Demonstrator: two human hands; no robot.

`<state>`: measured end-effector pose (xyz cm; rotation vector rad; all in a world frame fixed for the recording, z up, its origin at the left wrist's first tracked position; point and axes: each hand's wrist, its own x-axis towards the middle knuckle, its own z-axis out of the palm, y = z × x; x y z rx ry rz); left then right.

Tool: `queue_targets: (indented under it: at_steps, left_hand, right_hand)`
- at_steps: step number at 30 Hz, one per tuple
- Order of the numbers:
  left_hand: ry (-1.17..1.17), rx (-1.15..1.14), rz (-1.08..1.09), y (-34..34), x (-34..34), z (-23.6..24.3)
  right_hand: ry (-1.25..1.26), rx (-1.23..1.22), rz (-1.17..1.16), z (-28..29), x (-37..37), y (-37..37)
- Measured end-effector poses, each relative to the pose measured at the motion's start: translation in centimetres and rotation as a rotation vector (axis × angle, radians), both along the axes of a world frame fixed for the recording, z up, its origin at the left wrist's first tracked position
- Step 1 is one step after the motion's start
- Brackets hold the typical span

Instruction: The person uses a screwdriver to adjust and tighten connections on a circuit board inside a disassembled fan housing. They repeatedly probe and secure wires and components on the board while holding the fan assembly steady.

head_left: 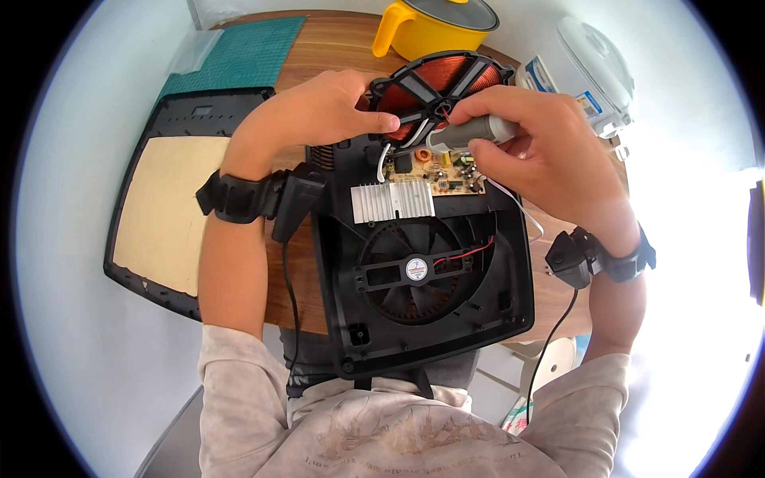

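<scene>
A copper-wound induction coil (440,73) in a black spoked frame is tilted up at the far end of an opened black cooker base (446,338). My left hand (327,111) grips its left rim, thumb on the front face. My right hand (542,147) is curled around a grey cylinder (470,132) with a pale end, its index fingertip by the coil's centre. What kind of thing the cylinder is does not show. White leads (384,163) run down from the coil toward a circuit board (446,169). A finned heat sink (392,202) is in front of the board.
A black fan (410,295) with red and black wires sits in the base's near half. Left lies a black cover (179,303) with a cream panel. A green cutting mat (247,52), a yellow pot (434,33) and a white appliance (586,68) stand behind. The base overhangs the table's near edge.
</scene>
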<state>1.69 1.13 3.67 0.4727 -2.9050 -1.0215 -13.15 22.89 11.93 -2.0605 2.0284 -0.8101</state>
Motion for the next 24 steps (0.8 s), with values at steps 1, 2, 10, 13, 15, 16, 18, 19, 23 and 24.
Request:
queue_targets:
  at_steps: [1, 2, 10, 13, 15, 16, 18, 19, 23, 24]
  left_hand:
    - [-0.028, 0.075, 0.03, 0.0, -0.1, -0.1]
    - [-0.057, 0.149, 0.061, 0.2, -0.3, 0.0]
    - [-0.237, 0.196, 0.088, 0.3, -1.0, -1.4]
    - [-0.227, 0.248, 0.096, -0.2, -1.0, -2.0]
    - [-0.181, 0.294, 0.089, 0.2, -0.9, -1.6]
    - [-0.182, 0.293, 0.093, 0.3, -1.0, -1.5]
    - [-0.184, 0.29, 0.104, 0.5, -1.0, -1.3]
    - [-0.178, 0.283, 0.088, 0.4, -1.2, -1.4]
    - [-0.164, 0.265, 0.073, 0.2, -1.2, -1.8]
    - [-0.163, 0.263, 0.081, 0.3, -1.2, -1.7]
  right_hand:
    - [0.027, 0.003, -0.001, 0.0, -0.1, 0.1]
    - [0.029, 0.022, 0.002, 0.1, -0.1, 0.2]
    - [-0.045, 0.094, -0.029, 0.1, -1.0, 1.5]
    - [-0.053, 0.323, -0.141, 0.8, -1.1, 1.8]
    - [-0.079, 0.194, -0.09, 0.0, -1.3, 2.2]
    - [-0.091, 0.13, -0.063, -0.4, -1.5, 2.4]
    - [-0.083, 0.126, -0.05, -0.4, -1.7, 2.6]
    - [-0.078, 0.124, -0.044, -0.4, -1.8, 2.7]
    - [-0.032, 0.184, -0.059, 0.0, -1.6, 2.4]
    - [-0.003, 0.245, -0.072, 0.6, -1.5, 2.2]
